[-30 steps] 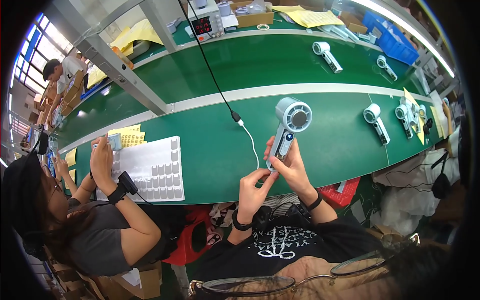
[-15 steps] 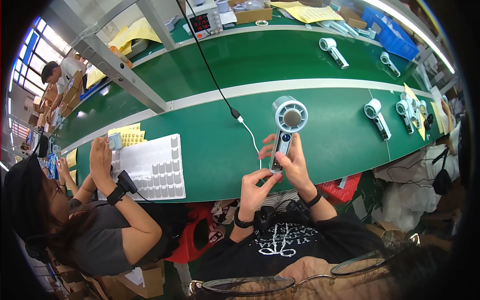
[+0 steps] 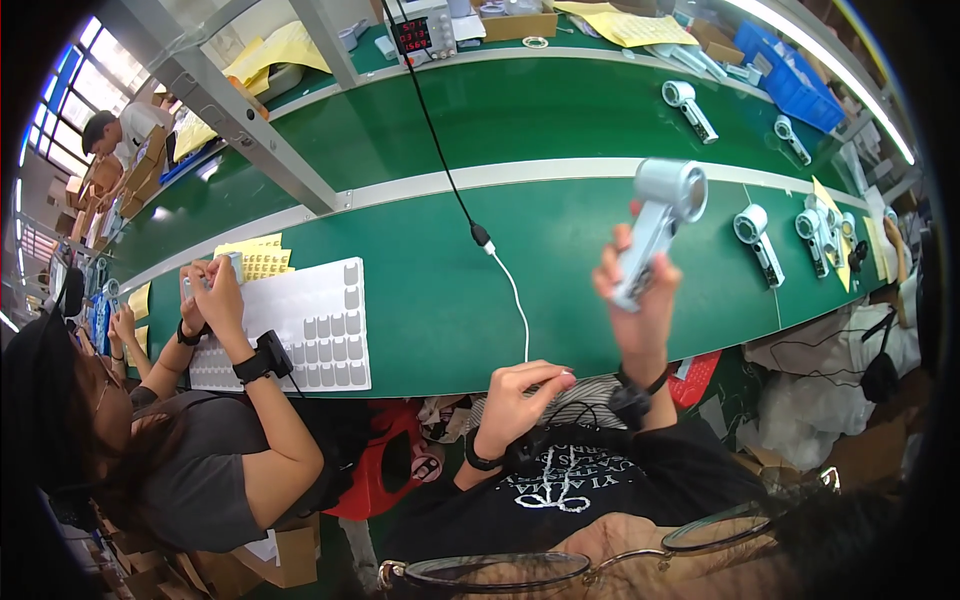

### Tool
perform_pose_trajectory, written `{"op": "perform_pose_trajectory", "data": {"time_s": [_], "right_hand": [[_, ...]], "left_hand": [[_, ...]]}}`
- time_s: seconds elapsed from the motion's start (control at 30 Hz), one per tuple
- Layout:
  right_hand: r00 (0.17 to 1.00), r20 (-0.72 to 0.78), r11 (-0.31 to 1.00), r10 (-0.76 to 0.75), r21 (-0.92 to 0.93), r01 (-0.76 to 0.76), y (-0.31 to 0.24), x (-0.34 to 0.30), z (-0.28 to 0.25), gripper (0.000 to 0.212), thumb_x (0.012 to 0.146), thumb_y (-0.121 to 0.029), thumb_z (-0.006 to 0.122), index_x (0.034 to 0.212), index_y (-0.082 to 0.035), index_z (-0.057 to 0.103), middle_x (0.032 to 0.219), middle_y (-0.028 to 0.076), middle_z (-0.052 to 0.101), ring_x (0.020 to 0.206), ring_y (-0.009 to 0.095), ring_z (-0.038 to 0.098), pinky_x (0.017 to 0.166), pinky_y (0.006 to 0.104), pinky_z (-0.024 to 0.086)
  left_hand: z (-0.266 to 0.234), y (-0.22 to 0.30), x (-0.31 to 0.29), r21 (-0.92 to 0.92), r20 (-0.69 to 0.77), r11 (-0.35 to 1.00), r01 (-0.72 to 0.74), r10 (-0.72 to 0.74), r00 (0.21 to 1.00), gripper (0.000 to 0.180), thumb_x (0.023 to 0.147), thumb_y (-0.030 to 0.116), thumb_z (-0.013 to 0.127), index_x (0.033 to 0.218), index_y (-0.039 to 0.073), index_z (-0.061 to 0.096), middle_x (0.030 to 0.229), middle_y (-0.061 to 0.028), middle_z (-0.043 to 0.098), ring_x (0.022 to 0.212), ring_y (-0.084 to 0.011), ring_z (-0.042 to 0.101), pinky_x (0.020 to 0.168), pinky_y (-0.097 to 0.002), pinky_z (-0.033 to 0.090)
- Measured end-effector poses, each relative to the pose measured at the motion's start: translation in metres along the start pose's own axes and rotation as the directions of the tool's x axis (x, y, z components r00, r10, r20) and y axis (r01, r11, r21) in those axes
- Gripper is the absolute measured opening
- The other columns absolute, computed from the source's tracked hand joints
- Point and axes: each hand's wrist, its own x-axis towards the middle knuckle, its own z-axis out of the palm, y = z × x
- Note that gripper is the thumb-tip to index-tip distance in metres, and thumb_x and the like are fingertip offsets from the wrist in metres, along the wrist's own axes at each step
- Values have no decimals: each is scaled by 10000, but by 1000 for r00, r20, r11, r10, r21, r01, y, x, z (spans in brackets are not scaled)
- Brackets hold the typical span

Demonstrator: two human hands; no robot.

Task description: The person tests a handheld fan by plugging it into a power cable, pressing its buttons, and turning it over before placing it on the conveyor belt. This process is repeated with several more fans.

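My right hand (image 3: 635,295) grips the handle of a grey handheld fan (image 3: 660,225) and holds it raised above the green belt (image 3: 440,290), its round head pointing up and to the right. My left hand (image 3: 520,392) is at the belt's near edge, fingers pinched on the end of a white cable (image 3: 515,300). That cable runs up to a black plug (image 3: 482,237) and a black cord hanging from above.
Several more grey fans (image 3: 755,235) lie on the belt to the right and on the far lane. A co-worker on my left handles small parts over a white tray (image 3: 320,325) beside yellow label sheets (image 3: 255,260). A meter box (image 3: 420,32) stands behind.
My right hand has lifted the fan up and to the right, away from my left hand. My left hand, earlier at the fan's handle base, now stays low with the white cable end.
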Motion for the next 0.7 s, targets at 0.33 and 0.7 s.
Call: {"op": "perform_pose_trajectory", "data": {"time_s": [0.33,0.7], "right_hand": [[865,148,737,479,-603,-305,-57,50,-32,522,823,-79,659,1269,-33,391,829,12,533,644,80,527,552,226,438],[997,68,-278,23,-958,71,3,275,-149,593,729,-232,737,1233,-68,472,908,162,650,791,261,634,706,396,512]], "left_hand": [[-9,-9,5,42,-135,999,-17,23,991,73,841,5,659,827,-64,681,754,-100,688,681,-148,654,638,-239,502],[-9,-2,8,44,-119,999,-4,10,993,82,856,12,651,846,-64,677,763,-98,687,688,-142,654,642,-244,504]]}}
